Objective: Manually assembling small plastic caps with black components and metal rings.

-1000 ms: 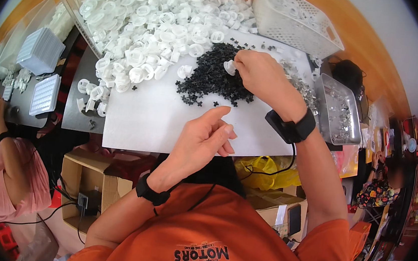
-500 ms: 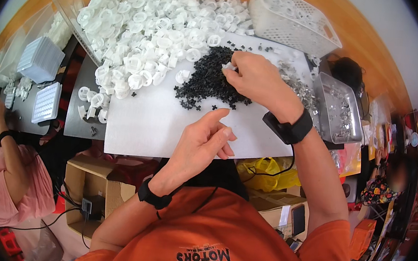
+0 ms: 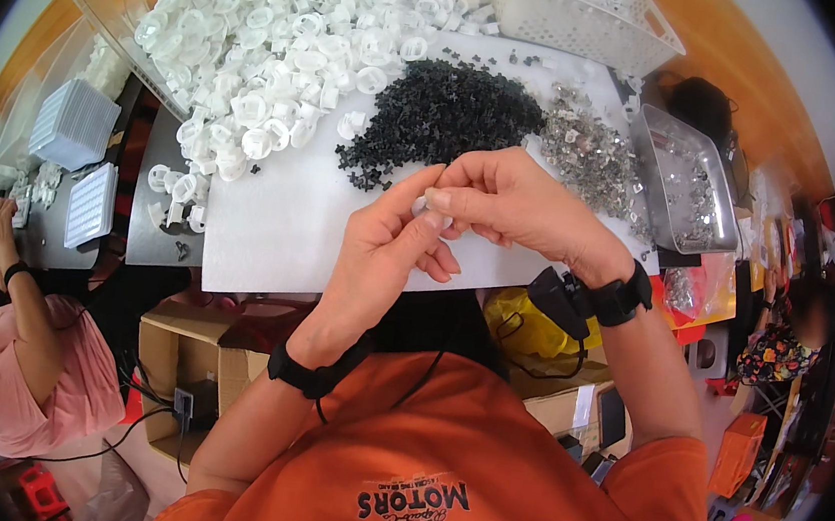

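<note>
My left hand [image 3: 390, 233] and my right hand [image 3: 499, 198] meet over the near part of a white board [image 3: 278, 247]. Between their fingertips they pinch a small white plastic part [image 3: 421, 205], mostly covered by the fingers. Whether a black piece is also in the pinch is hidden. Just beyond the hands lies a heap of small black cross-shaped pieces [image 3: 452, 108]. To its left spreads a large pile of white ring-shaped plastic parts [image 3: 286, 57]. Right of the black heap are scattered small shiny metal pieces [image 3: 590, 142].
A white perforated basket [image 3: 581, 20] stands at the back right, and a clear tray [image 3: 686, 186] with metal bits at the right. A cardboard box [image 3: 189, 339] sits below the board's edge. A co-worker in a pink shirt [image 3: 45, 375] works at the left.
My right hand has come back from the black heap toward me, with the white part, and now meets my left hand. The left fingers have closed onto the part.
</note>
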The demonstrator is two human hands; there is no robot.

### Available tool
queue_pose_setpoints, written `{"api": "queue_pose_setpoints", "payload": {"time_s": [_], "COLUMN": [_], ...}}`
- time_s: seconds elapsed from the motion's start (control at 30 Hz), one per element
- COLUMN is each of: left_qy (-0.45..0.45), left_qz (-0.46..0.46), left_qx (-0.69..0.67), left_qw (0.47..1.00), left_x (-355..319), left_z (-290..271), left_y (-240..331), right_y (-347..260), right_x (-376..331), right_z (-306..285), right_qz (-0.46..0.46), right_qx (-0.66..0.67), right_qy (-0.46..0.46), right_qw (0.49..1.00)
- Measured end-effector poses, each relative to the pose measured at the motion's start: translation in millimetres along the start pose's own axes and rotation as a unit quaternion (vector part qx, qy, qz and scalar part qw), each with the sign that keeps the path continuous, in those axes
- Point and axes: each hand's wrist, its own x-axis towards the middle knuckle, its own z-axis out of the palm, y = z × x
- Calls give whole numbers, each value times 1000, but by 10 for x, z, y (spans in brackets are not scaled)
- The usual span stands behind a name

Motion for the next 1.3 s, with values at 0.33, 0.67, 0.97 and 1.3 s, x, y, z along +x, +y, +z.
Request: {"api": "queue_pose_setpoints", "payload": {"time_s": [0.33, 0.67, 0.97, 1.3], "left_qy": [25, -8, -91, -89], "left_qz": [-30, -24, -59, -69], "left_qx": [15, 3, 77, 19], "left_qw": [999, 1000, 991, 993], "left_x": [-12, -3, -10, -41], "left_z": [28, 10, 9, -64], "left_y": [2, 56, 144, 92], "right_y": [226, 219, 370, 394], "right_x": [-166, -192, -239, -220], "right_z": [113, 96, 110, 159], "right_qz": [-127, -124, -145, -292], "right_qx": [-57, 2, 98, -126], "right_qy": [98, 117, 87, 127], "right_qw": [985, 985, 981, 939]}}
